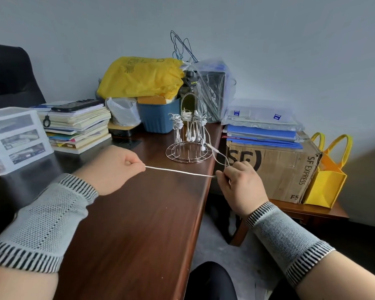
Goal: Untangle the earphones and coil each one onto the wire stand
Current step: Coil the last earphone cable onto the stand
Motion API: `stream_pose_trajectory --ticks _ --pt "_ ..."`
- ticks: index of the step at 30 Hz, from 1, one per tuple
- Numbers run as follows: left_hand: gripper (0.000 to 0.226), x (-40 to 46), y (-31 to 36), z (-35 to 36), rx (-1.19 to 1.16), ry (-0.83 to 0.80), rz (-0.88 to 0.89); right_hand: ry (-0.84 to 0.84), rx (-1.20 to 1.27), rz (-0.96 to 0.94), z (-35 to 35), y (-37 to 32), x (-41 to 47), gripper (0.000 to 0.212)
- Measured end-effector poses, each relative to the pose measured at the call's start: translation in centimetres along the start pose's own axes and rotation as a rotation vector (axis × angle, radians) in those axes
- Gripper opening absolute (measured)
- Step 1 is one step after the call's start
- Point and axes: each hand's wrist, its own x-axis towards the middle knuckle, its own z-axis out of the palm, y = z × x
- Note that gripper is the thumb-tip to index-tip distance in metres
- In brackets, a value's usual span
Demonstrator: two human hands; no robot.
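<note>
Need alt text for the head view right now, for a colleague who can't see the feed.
Both hands stretch a white earphone cable taut above a dark wooden desk: left hand pinches one end, right hand the other. Behind stands a wire stand already hung with coiled earphones.

Two hands [115, 167], one wire stand [187, 151], one cardboard box [275, 169], two yellow bags [328, 180].

A single head-worn, wide-angle view looks forward and down from the person's own seat, close over the tabletop [139, 213], whose right edge runs up the middle of the frame. Both forearms enter from the bottom corners, so the left hand [115, 167] and right hand [240, 187] sit near the lens; the wall closes the background
</note>
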Motion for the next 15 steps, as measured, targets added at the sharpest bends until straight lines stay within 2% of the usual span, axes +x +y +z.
stream_pose_trajectory --ticks 4,10,13,15 --pt "0.015 0.2 -0.3 0.5 -0.014 0.062 -0.028 -0.063 -0.068 0.051 0.1 1.1 -0.2 0.034" --pt "0.016 -0.3 1.5 5.1 -0.037 0.103 0.015 -0.29 -0.108 0.188 -0.4 0.9 -0.7 0.021" --pt "0.018 -0.8 3.3 6.4 -0.081 0.114 0.102 -0.216 -0.026 0.144 -0.9 -0.8 -0.5 0.008" --pt "0.017 -1.3 4.3 7.1 -0.105 0.128 0.166 -0.187 0.028 0.072 -1.3 -2.3 -0.3 0.019"
